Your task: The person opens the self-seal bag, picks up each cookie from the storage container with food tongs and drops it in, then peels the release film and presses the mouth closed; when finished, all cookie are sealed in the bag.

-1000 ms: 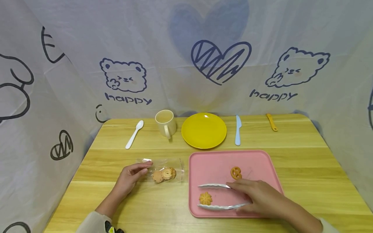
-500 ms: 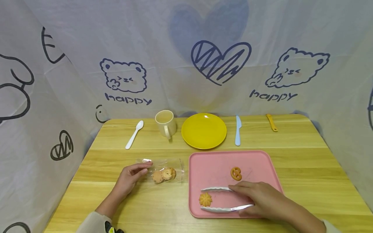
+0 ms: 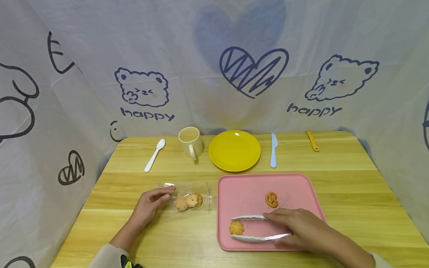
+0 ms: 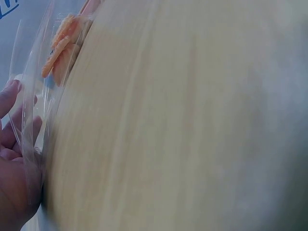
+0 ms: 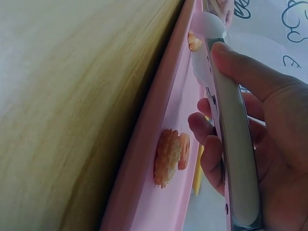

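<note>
My right hand (image 3: 298, 225) grips metal tongs (image 3: 249, 238) with whitish tips over the pink tray (image 3: 241, 186). The tong tips stand apart on either side of a flower-shaped cookie (image 3: 236, 227); the lower tip looks close to its edge. In the right wrist view the thumb lies along the tongs' handle (image 5: 236, 144), and a ridged round cookie (image 5: 167, 159) lies in the tray under the hand, hidden in the head view. My left hand (image 3: 151, 203) holds the end of a clear plastic bag (image 3: 206, 190), with cookies (image 3: 192, 200) inside.
A pretzel-shaped cookie (image 3: 271, 200) lies farther back in the tray. Behind are a white spoon (image 3: 155, 155), a cream mug (image 3: 190, 143), a yellow plate (image 3: 234, 150), a light blue knife (image 3: 273, 150) and an orange utensil handle (image 3: 312, 140). A printed cloth (image 3: 201, 74) hangs beyond the table.
The tongs have shifted slightly right and toward me, then their near arm has moved a little closer to the flower-shaped cookie. The left hand and the bag have stayed still.
</note>
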`<action>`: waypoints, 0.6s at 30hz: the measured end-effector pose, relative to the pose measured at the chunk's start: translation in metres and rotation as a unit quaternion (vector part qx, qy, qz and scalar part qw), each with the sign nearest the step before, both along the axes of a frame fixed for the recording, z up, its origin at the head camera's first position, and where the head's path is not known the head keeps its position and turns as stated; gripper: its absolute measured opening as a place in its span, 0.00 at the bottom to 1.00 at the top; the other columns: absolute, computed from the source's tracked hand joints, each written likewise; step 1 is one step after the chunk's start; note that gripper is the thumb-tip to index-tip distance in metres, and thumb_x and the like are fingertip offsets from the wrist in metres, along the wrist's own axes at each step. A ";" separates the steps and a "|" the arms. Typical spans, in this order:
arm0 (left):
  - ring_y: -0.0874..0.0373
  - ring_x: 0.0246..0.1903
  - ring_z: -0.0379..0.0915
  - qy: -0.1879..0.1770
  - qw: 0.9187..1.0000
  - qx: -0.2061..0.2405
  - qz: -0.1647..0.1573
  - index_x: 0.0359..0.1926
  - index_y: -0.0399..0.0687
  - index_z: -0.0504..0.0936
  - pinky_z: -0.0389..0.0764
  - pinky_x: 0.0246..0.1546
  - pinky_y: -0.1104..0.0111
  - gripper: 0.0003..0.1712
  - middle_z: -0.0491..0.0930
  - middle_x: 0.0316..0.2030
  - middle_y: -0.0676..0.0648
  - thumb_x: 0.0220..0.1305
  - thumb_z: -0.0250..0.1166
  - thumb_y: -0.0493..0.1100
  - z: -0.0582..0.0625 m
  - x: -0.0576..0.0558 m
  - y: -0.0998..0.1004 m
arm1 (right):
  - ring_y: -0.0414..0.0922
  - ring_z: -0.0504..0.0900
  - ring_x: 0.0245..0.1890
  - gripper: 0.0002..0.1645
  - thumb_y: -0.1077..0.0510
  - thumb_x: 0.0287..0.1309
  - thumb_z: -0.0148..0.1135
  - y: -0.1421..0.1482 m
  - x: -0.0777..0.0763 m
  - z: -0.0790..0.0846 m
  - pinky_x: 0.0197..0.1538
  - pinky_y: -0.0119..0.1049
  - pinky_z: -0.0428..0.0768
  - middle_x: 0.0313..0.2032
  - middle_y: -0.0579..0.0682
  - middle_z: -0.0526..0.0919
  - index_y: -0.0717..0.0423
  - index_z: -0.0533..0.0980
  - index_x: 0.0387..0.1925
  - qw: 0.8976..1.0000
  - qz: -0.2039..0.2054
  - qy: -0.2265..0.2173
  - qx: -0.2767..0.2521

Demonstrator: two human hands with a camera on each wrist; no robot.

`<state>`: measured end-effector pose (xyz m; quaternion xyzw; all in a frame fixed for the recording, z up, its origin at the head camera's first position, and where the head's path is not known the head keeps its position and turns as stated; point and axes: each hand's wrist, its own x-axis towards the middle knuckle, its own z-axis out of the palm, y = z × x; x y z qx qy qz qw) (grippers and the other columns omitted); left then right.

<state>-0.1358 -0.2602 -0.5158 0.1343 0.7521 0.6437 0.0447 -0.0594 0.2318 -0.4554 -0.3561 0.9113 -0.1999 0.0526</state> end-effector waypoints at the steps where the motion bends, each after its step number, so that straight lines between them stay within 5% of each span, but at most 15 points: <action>1: 0.69 0.62 0.75 -0.001 1.000 -0.001 0.001 0.55 0.23 0.82 0.76 0.63 0.77 0.16 0.79 0.61 0.32 0.72 0.64 0.32 0.000 0.000 0.000 | 0.45 0.84 0.58 0.38 0.40 0.59 0.74 0.000 0.000 0.000 0.59 0.49 0.84 0.62 0.44 0.83 0.48 0.77 0.68 1.000 0.000 0.001 -0.001; 18: 0.69 0.62 0.75 0.000 1.000 -0.003 -0.001 0.55 0.23 0.82 0.76 0.63 0.77 0.16 0.80 0.61 0.33 0.72 0.64 0.33 -0.001 0.000 0.000 | 0.43 0.84 0.57 0.38 0.40 0.58 0.75 -0.003 -0.015 0.004 0.56 0.48 0.86 0.61 0.48 0.84 0.48 0.78 0.67 1.000 -0.011 0.016 -0.019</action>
